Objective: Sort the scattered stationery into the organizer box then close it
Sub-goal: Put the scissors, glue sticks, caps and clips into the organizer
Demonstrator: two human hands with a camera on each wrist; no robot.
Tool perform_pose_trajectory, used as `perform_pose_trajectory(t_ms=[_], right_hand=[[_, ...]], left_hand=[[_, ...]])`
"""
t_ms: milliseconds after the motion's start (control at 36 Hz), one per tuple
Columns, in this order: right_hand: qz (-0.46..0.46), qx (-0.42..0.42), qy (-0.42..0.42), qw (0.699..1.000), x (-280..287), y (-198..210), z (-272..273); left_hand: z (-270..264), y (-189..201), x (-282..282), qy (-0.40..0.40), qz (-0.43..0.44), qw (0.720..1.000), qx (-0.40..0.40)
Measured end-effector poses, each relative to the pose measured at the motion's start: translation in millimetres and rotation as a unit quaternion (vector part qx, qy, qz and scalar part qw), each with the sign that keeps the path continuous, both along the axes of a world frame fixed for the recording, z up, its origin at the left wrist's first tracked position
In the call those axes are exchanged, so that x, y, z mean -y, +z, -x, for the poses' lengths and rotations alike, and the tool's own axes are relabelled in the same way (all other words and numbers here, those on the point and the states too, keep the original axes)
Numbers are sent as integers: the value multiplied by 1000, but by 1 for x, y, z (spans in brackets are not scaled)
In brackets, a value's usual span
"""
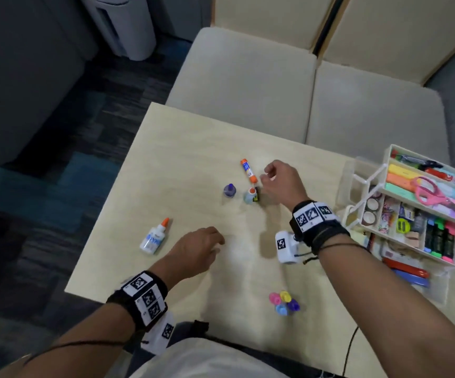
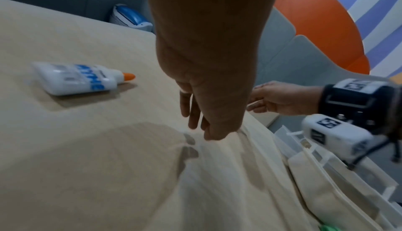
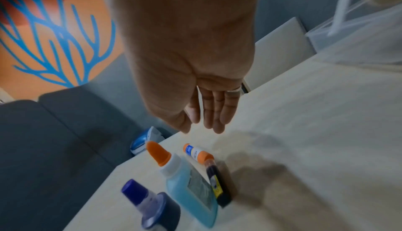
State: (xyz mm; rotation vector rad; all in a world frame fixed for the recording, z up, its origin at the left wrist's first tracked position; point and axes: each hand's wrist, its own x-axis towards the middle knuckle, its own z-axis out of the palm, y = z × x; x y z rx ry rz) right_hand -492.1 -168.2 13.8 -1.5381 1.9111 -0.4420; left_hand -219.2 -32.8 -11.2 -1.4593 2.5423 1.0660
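Observation:
The open tiered organizer box [image 1: 387,159] stands at the table's right edge, holding highlighters, pink scissors, tape rolls and markers. Mid-table lie an orange-capped glue stick [image 1: 248,170], a small purple bottle [image 1: 229,190], a blue glue bottle [image 1: 249,195] and a dark tube [image 1: 256,193]. My right hand [image 1: 266,175] hovers just right of them, fingers relaxed and empty. The wrist view shows the right hand [image 3: 206,124] above the glue stick [image 3: 196,152] and the blue glue bottle [image 3: 191,183]. A white glue bottle [image 1: 154,237] lies at the left. My left hand [image 1: 218,241] hangs empty over the table.
Several small coloured plastic pieces [image 1: 283,302] sit near the front edge. Beige seat cushions [image 1: 248,77] lie beyond the table's far edge. The table's left edge drops to dark carpet. A black cable [image 1: 349,347] hangs by my body.

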Motion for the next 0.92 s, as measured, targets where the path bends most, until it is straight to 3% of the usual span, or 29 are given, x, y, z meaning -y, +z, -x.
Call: perform_pose_trajectory(t_ms=[167,306,444,639,750,917], right_hand=[[-100,-41,28,994,43,-30,-18],[-87,-47,17,995,39,-41,-23],[-58,-18,-29,998,20,-34,-10],[-15,-2,-109,994,-56,-13,25],[-41,-28,-75,996,-114,-15,41],[-94,-46,-31,994,-172,-31,54]], left_hand=[[-56,7,8,155,110,980,67],[-98,1,11,220,2,959,180],[-108,-17,17,234,-38,961,140],[-76,-23,15,189,-49,979,58],[-45,-13,13,93,-121,988,-25],[14,-9,9,-7,-165,979,-123]])
